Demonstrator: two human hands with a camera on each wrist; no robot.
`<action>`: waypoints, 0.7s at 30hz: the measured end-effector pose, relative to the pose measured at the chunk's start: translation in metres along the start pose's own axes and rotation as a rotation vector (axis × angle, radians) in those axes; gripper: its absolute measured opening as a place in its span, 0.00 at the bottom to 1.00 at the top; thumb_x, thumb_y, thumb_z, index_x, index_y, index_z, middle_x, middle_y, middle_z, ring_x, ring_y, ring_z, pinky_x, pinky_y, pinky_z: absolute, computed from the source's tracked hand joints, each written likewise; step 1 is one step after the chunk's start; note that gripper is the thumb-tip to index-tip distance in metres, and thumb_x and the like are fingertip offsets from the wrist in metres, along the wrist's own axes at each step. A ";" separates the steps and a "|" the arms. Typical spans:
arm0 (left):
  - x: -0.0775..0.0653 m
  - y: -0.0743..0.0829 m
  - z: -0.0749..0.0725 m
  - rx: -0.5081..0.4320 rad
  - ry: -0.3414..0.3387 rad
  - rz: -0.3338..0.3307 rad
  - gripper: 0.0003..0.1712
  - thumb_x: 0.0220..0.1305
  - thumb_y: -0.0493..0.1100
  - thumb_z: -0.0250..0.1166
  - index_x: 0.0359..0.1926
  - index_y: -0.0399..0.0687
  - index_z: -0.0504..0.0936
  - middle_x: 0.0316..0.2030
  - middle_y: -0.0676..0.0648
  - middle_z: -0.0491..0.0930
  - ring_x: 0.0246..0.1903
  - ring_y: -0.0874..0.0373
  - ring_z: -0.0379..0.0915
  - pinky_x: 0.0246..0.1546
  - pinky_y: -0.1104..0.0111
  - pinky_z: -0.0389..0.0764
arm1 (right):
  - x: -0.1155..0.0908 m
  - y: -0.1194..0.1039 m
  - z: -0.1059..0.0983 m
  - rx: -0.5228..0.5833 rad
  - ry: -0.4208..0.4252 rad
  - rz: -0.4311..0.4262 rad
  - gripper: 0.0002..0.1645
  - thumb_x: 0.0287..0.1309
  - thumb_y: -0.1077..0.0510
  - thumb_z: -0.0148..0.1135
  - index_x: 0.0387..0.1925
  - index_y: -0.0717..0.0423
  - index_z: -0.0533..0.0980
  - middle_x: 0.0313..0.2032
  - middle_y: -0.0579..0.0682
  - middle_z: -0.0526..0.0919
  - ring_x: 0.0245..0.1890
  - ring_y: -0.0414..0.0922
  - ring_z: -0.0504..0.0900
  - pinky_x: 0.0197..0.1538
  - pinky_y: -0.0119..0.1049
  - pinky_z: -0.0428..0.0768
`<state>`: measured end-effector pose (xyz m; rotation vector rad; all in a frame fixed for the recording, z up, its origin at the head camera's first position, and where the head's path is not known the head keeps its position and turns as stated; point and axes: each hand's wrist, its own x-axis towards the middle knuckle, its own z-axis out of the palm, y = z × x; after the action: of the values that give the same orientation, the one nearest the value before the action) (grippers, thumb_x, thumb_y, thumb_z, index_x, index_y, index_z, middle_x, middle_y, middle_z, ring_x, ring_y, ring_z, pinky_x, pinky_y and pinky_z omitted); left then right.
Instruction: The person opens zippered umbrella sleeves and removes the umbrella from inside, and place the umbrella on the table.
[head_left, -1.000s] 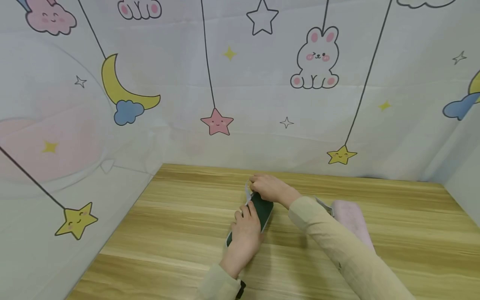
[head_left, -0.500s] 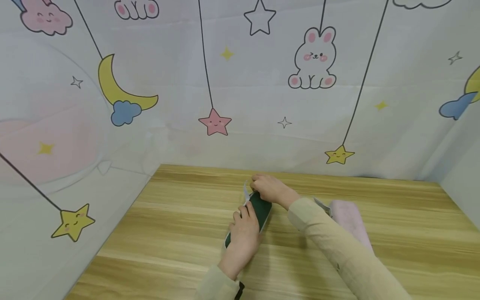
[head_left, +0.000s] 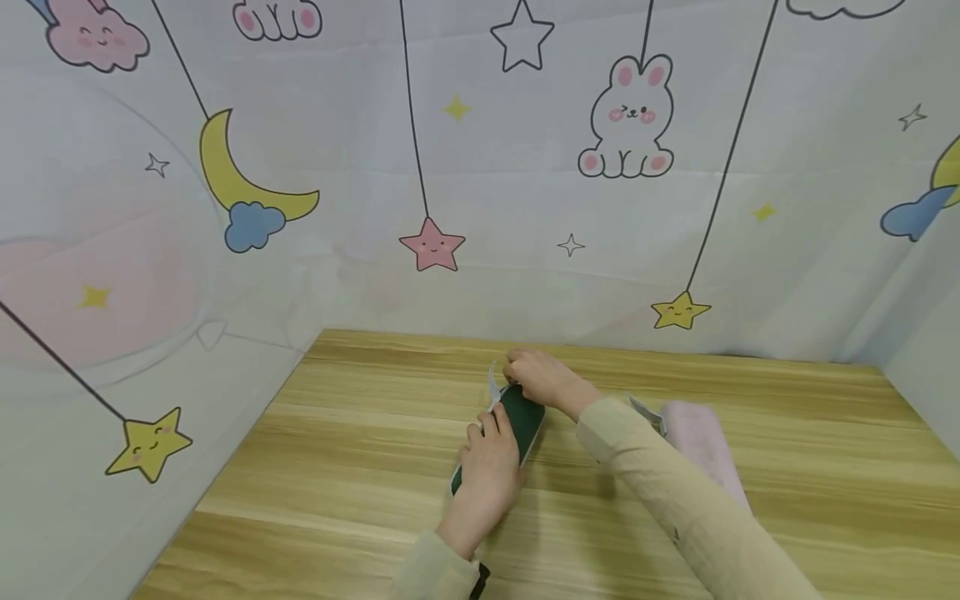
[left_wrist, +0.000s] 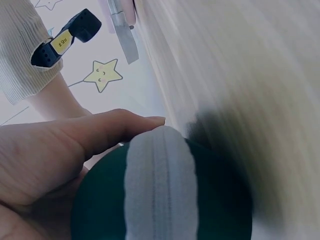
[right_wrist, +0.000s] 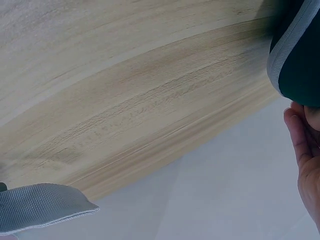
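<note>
A dark green zip case (head_left: 525,417) with pale grey trim lies slanted at the table's middle. My left hand (head_left: 491,471) grips its near part, fingers across the top. The left wrist view shows the thumb (left_wrist: 115,129) along the case's end, beside the grey zipper band (left_wrist: 161,190). At the far end my right hand (head_left: 542,379) has curled fingers against the case's edge; what they pinch is hidden. A grey strap (head_left: 493,383) sticks up left of these fingers. In the right wrist view, the fingers (right_wrist: 299,135) are at the rounded end of the case.
A pink case (head_left: 701,446) with a grey strap (head_left: 647,411) lies to the right, partly behind the right sleeve (head_left: 675,492). The wood-grain table (head_left: 360,433) ends at a printed curtain (head_left: 517,292). A black wrist device (left_wrist: 65,37) sits on the right arm.
The grey strap at the left of the right hand has shifted and now stands apart from the fingers. Both hands stay almost in place on the case.
</note>
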<state>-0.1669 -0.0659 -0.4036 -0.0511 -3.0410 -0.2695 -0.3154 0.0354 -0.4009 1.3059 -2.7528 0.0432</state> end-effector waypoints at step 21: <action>0.000 -0.003 -0.002 -0.057 -0.017 0.017 0.50 0.50 0.48 0.75 0.67 0.29 0.61 0.58 0.29 0.68 0.53 0.35 0.69 0.39 0.48 0.81 | -0.002 0.005 0.003 0.029 0.075 -0.031 0.14 0.51 0.76 0.60 0.31 0.57 0.83 0.30 0.52 0.78 0.34 0.46 0.77 0.40 0.37 0.79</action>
<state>-0.1667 -0.0694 -0.4021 -0.0831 -3.0477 -0.3562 -0.3182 0.0400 -0.4043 1.3256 -2.6785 0.1279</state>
